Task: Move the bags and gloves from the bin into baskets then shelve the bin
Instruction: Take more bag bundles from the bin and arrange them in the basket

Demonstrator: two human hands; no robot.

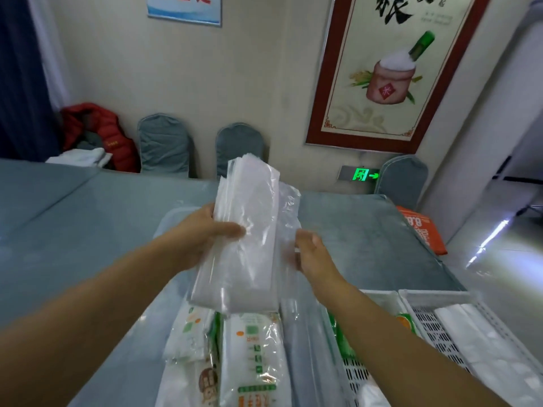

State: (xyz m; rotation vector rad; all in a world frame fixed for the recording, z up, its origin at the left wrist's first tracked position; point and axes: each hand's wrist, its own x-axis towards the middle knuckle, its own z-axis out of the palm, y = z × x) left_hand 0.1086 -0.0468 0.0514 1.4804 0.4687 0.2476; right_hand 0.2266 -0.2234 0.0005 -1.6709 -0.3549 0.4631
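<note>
Clear plastic fills the middle of the frame: a folded pack of bags is held upright above the table, between both hands. The left hand is clamped on the pack's left edge, thumb laid across the front and fingers hidden behind. The right hand is closed on the loose plastic at the pack's right edge; its fingertips are blurred, so how firmly it pinches cannot be told.

Beneath the pack, in the lower middle of the frame, a clear bin is seen, its far rim showing just behind the left hand. More packs are lying in it: one with green and orange print in the centre and another packet just left of it, touching side by side.

At the lower right, two white slotted baskets are set side by side on the table. The nearer basket is partly hidden by the right forearm, and a green-printed pack is lying in it. White packs are lying in the farther basket, at the right edge.

The table is covered in grey-blue cloth. Grey-blue chairs are lined along the wall in the upper half, and a red jacket is piled at the upper left.
</note>
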